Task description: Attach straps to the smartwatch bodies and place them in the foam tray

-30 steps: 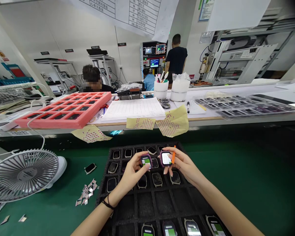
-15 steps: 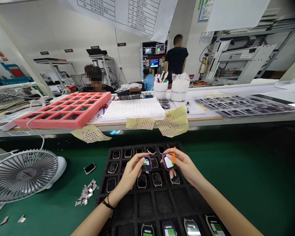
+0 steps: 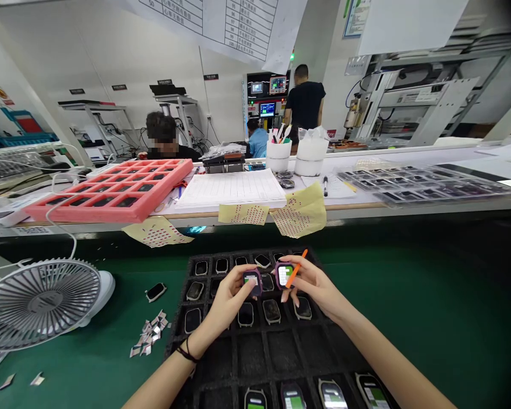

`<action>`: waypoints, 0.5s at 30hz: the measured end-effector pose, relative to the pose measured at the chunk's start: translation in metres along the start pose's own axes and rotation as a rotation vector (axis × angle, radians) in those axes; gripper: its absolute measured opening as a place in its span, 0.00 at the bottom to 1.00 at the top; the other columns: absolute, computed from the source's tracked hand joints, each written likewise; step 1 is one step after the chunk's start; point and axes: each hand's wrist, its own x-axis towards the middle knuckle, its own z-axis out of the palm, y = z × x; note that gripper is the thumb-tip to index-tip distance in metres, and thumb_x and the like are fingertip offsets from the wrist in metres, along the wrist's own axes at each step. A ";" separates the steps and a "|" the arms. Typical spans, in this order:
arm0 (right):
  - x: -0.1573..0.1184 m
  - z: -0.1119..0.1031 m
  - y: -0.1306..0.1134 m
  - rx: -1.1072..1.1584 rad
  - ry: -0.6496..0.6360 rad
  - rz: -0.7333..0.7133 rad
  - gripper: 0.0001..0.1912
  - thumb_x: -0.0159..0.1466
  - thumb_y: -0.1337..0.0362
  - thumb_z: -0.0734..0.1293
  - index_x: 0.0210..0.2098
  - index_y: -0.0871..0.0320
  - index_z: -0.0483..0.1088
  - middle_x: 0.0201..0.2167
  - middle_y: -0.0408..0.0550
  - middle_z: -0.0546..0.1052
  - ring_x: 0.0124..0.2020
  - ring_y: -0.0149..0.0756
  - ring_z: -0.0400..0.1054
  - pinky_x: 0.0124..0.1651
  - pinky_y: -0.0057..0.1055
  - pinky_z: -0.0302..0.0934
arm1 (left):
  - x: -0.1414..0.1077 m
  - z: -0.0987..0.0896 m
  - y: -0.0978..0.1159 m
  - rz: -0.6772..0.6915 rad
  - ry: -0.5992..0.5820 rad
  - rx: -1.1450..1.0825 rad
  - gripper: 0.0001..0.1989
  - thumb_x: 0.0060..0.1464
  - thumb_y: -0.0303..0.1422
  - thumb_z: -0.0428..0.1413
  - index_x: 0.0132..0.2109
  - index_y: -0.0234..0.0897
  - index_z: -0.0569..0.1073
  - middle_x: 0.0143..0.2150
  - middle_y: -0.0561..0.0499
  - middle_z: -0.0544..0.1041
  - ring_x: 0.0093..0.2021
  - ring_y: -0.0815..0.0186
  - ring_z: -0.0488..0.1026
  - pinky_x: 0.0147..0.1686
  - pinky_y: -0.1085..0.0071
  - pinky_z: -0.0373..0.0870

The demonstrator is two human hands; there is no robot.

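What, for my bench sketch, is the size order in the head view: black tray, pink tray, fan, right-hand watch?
Black foam tray, though nearest the camera
Pink foam tray and desk fan, too alike to rank
Watch in the right hand

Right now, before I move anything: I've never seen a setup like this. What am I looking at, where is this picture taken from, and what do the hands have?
This is a single view from a camera worn on a person's head, looking forward and down. There is no robot, just two bare hands. The left hand holds a small purple-framed device, apparently a smartwatch. The right hand holds a second purple-framed device and an orange stick. Below them lies a black compartment tray holding more devices, on a green mat.
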 end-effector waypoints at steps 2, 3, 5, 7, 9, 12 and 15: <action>0.001 0.000 0.001 0.003 0.048 0.005 0.18 0.62 0.56 0.67 0.48 0.55 0.65 0.33 0.45 0.71 0.23 0.35 0.73 0.21 0.27 0.61 | 0.000 -0.001 0.003 -0.006 0.015 0.039 0.22 0.57 0.47 0.52 0.51 0.35 0.70 0.35 0.49 0.71 0.26 0.73 0.65 0.21 0.79 0.59; 0.001 0.000 0.001 0.000 0.069 0.006 0.17 0.61 0.55 0.67 0.47 0.55 0.66 0.33 0.45 0.71 0.21 0.33 0.72 0.20 0.27 0.61 | 0.000 -0.001 0.004 -0.007 0.023 0.055 0.23 0.57 0.48 0.51 0.50 0.35 0.71 0.33 0.51 0.70 0.24 0.75 0.62 0.19 0.79 0.55; 0.001 0.000 0.002 -0.005 0.094 0.010 0.16 0.61 0.55 0.68 0.45 0.55 0.67 0.33 0.45 0.72 0.19 0.31 0.71 0.19 0.27 0.60 | 0.000 -0.001 0.006 -0.012 0.030 0.071 0.23 0.57 0.49 0.50 0.49 0.35 0.71 0.30 0.53 0.68 0.21 0.76 0.59 0.18 0.79 0.52; 0.001 -0.001 0.002 -0.003 0.102 0.013 0.16 0.61 0.55 0.68 0.45 0.55 0.67 0.33 0.45 0.72 0.18 0.31 0.71 0.19 0.26 0.60 | 0.000 -0.001 0.007 -0.015 0.029 0.076 0.23 0.57 0.49 0.50 0.49 0.35 0.72 0.29 0.54 0.67 0.20 0.76 0.57 0.18 0.78 0.52; 0.000 0.000 0.001 0.007 0.106 0.008 0.16 0.61 0.54 0.67 0.45 0.55 0.67 0.33 0.45 0.73 0.18 0.31 0.71 0.19 0.27 0.60 | 0.000 -0.001 0.007 -0.013 0.030 0.081 0.24 0.57 0.49 0.49 0.49 0.34 0.72 0.29 0.54 0.67 0.20 0.77 0.56 0.19 0.78 0.52; 0.000 0.001 -0.001 0.024 0.120 0.001 0.16 0.61 0.53 0.67 0.43 0.56 0.67 0.33 0.46 0.75 0.17 0.30 0.70 0.18 0.26 0.59 | 0.000 0.000 0.008 -0.010 0.041 0.089 0.23 0.57 0.49 0.49 0.48 0.34 0.72 0.29 0.54 0.66 0.20 0.77 0.56 0.19 0.78 0.52; 0.000 0.000 0.000 0.014 0.153 0.012 0.14 0.61 0.53 0.68 0.40 0.57 0.67 0.30 0.44 0.75 0.13 0.27 0.66 0.16 0.25 0.56 | 0.000 -0.001 0.009 -0.016 0.044 0.098 0.23 0.58 0.48 0.49 0.47 0.34 0.73 0.27 0.55 0.64 0.19 0.77 0.55 0.19 0.78 0.52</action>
